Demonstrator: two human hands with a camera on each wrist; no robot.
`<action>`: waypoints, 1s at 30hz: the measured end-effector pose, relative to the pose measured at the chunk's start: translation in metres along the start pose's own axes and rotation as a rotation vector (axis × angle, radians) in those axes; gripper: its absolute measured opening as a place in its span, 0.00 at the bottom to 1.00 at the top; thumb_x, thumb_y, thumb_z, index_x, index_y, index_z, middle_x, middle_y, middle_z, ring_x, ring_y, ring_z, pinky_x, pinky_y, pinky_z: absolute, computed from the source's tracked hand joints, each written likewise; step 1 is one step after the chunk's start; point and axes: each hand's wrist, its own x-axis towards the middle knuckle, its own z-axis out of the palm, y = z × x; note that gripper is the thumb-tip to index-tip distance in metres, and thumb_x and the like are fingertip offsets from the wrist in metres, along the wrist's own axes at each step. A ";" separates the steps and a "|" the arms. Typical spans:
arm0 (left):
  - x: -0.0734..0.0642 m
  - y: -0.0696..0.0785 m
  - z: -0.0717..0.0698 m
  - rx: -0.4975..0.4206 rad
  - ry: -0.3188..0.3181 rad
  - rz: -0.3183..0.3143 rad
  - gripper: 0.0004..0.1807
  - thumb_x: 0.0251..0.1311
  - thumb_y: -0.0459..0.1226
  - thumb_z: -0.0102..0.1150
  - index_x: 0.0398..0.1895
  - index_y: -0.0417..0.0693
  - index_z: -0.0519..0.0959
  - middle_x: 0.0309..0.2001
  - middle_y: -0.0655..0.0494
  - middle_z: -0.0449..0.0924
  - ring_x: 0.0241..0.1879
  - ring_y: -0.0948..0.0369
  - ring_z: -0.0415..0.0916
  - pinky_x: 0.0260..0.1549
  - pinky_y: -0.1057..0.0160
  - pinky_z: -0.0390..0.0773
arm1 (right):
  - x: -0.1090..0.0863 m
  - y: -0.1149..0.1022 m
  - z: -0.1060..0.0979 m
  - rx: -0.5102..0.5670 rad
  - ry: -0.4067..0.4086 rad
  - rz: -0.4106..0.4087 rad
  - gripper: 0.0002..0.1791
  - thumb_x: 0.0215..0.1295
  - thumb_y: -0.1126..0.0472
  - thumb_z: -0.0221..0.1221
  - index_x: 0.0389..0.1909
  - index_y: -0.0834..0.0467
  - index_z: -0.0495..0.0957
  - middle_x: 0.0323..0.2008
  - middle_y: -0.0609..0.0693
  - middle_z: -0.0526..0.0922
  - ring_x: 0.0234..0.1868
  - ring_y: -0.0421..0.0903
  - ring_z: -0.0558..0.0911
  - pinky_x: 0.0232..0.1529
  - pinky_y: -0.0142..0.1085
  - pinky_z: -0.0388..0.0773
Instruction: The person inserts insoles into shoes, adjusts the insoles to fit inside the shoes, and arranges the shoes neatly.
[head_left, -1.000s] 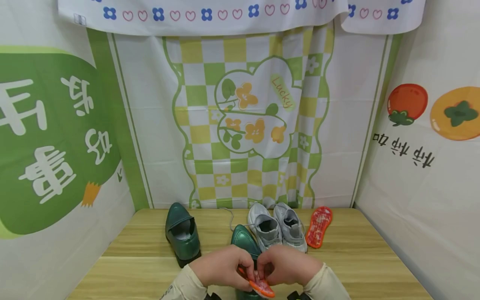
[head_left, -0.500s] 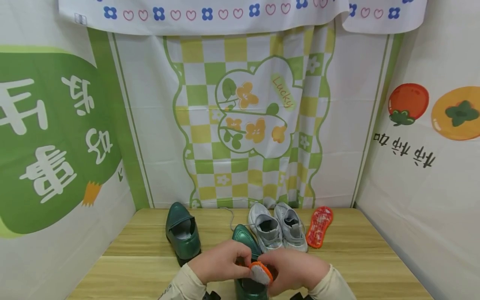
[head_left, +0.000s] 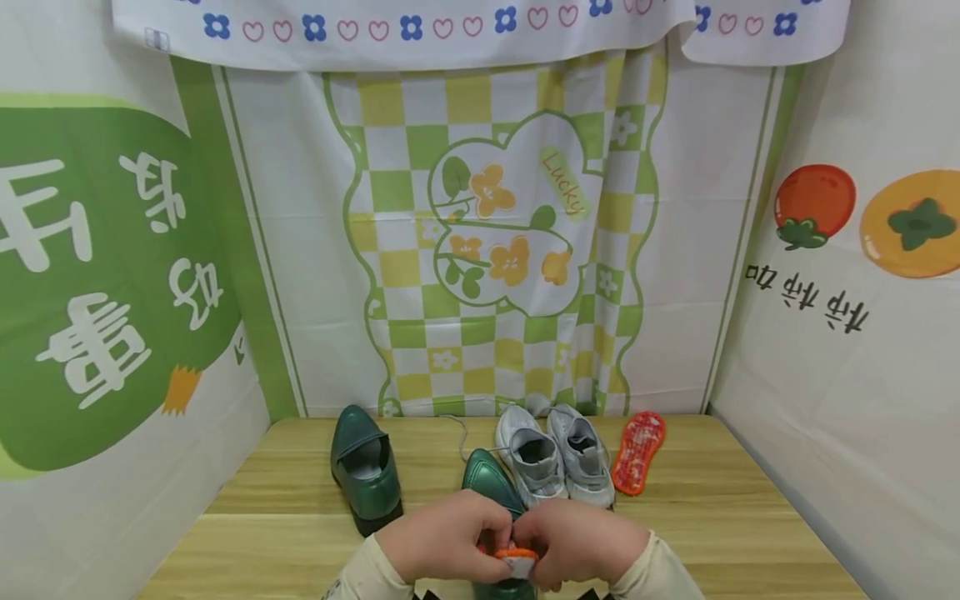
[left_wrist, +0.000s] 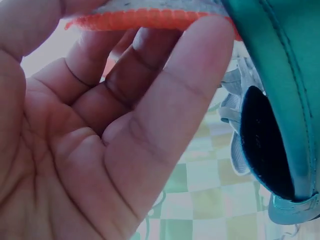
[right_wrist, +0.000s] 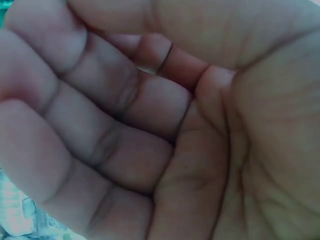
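An orange-rimmed insole (head_left: 519,563) is held by both hands at the opening of the right-hand green loafer (head_left: 486,473). My left hand (head_left: 448,533) pinches it from the left, and my right hand (head_left: 583,542) grips it from the right. In the left wrist view, thumb and fingers hold the insole's edge (left_wrist: 145,20), its grey underside showing, right beside the green shoe (left_wrist: 292,75). Curled fingers (right_wrist: 115,135) fill the right wrist view, where the insole is hidden. The hands cover much of the loafer's middle.
The other green loafer (head_left: 366,471) stands to the left on the wooden table (head_left: 262,533). Behind the right hand are two grey sneakers (head_left: 528,450) with a loose lace. A second orange insole (head_left: 639,454) lies to their right. Printed cloth hangs (head_left: 690,250) behind the table.
The insole's end was first low and tilted, then turned up showing its grey underside; now it sits bent lower between the hands. The right hand shifted outward, then back in toward the left.
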 end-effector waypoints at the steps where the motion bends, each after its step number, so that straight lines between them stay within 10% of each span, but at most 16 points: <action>1: 0.001 -0.001 0.001 0.001 -0.002 -0.004 0.09 0.65 0.38 0.70 0.28 0.51 0.82 0.26 0.73 0.76 0.25 0.76 0.69 0.27 0.75 0.72 | 0.001 0.000 0.001 -0.010 0.005 0.003 0.20 0.47 0.79 0.63 0.29 0.49 0.83 0.19 0.35 0.76 0.18 0.32 0.71 0.22 0.25 0.68; 30: 0.000 -0.003 -0.001 -0.033 0.009 -0.060 0.09 0.69 0.41 0.69 0.30 0.52 0.83 0.27 0.71 0.80 0.26 0.74 0.72 0.29 0.73 0.76 | -0.001 0.000 -0.002 -0.064 0.074 -0.036 0.12 0.70 0.56 0.68 0.25 0.48 0.80 0.18 0.34 0.74 0.20 0.31 0.70 0.27 0.26 0.68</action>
